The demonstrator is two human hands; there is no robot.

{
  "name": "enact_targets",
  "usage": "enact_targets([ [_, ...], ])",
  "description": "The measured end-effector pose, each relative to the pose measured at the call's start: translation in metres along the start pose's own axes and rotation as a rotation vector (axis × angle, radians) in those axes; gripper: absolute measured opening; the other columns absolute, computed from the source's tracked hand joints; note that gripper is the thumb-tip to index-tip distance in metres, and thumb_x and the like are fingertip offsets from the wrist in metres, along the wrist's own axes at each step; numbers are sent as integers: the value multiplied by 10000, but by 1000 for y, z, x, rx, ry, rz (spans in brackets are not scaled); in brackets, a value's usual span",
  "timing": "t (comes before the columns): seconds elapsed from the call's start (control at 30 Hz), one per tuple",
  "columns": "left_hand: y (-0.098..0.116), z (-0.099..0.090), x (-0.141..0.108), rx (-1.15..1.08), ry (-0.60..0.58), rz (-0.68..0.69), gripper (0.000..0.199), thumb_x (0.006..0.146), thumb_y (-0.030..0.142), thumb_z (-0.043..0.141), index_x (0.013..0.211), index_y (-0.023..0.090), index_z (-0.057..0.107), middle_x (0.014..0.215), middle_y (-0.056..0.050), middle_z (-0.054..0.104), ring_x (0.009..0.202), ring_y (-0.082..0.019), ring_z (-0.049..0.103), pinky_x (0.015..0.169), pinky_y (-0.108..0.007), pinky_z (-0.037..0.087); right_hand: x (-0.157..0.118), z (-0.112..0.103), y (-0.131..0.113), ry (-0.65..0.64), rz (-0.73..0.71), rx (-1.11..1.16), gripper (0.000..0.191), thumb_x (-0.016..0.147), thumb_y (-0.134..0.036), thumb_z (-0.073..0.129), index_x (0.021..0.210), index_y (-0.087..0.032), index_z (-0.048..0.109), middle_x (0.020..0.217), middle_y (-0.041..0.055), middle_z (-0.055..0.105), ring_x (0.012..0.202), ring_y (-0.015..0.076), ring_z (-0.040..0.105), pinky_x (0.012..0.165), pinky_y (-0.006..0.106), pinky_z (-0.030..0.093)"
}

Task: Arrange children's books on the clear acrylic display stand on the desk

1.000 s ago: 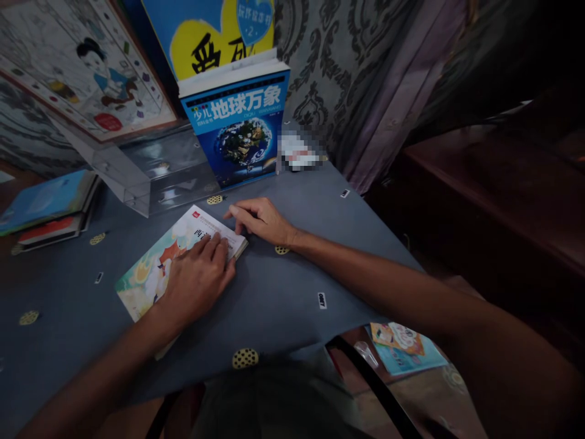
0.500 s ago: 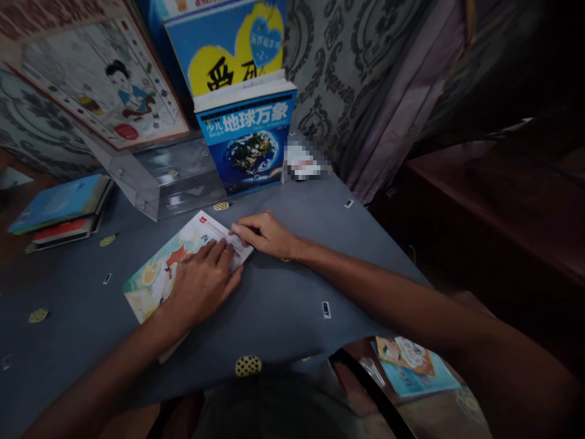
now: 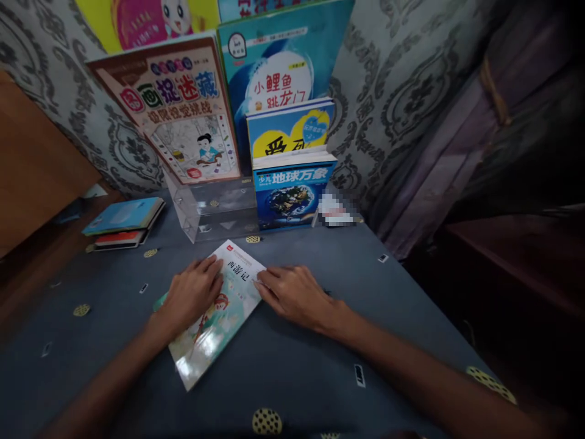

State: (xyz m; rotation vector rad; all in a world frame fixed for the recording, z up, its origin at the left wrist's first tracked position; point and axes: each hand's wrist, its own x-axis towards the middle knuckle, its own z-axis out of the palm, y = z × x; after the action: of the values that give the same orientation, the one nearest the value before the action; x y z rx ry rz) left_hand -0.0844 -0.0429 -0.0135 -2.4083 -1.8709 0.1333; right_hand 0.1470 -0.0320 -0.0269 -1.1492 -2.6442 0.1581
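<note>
A thin paperback book (image 3: 242,300) with a pale green illustrated cover and a dark Chinese title lies slanted on the table, its lower end glossy with reflected light. My left hand (image 3: 192,291) rests over its left side, fingers laid out on the cover. At the upper right edge, my right hand (image 3: 297,296) pinches the book between thumb and fingers. A small green strip shows beyond my left hand; what it belongs to I cannot tell.
Behind the book, a clear stand (image 3: 187,213) bears several upright books, including a blue Earth book (image 3: 292,201) and a brown-bordered picture book (image 3: 183,116). A small book stack (image 3: 125,216) lies at left. Patterned curtains (image 3: 411,79) hang behind the table (image 3: 311,378).
My view has tilted up, showing more of the stand. The book now lies at a steeper slant with its title uncovered. My left hand has shifted toward the book's left side.
</note>
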Motion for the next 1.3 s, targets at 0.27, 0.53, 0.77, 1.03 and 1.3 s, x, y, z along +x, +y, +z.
enact_targets([
  [0.27,-2,-8,-2,73,-1,-75,324,1006,322,408,1158,180,656,1194,-142,688,1009,-302,681,688,-364,550,22,23,30,162,12,227,276,1007,-242,458,976,-155,719,1058,133,732,987,249,688,905,378,519],
  [0.53,3,-8,-4,97,-4,-73,361,1026,327,350,1063,146,660,1066,-140,713,952,-299,689,660,-338,517,49,38,61,195,1,461,300,993,-223,453,1110,-158,721,1213,145,721,1131,260,683,990,417,520],
  [0.77,6,-6,-2,91,31,-97,355,1023,335,364,1021,150,667,1021,-129,722,922,-276,690,675,-329,518,58,49,70,232,0,471,305,969,-188,483,1168,-151,711,1294,150,687,1220,251,645,1060,428,486],
  [1.03,9,-4,-1,70,36,-100,377,1019,317,343,1035,126,668,1061,-172,707,948,-292,678,678,-354,539,64,54,74,242,-29,472,333,952,-157,478,1203,-151,698,1323,169,666,1251,268,625,1068,461,484],
  [1.3,18,-1,-9,108,92,43,334,1011,235,369,1120,119,663,1112,-173,705,1064,-316,640,833,-438,547,52,61,70,232,-4,468,355,932,-179,508,1236,-195,691,1379,116,637,1357,274,530,1130,525,419],
])
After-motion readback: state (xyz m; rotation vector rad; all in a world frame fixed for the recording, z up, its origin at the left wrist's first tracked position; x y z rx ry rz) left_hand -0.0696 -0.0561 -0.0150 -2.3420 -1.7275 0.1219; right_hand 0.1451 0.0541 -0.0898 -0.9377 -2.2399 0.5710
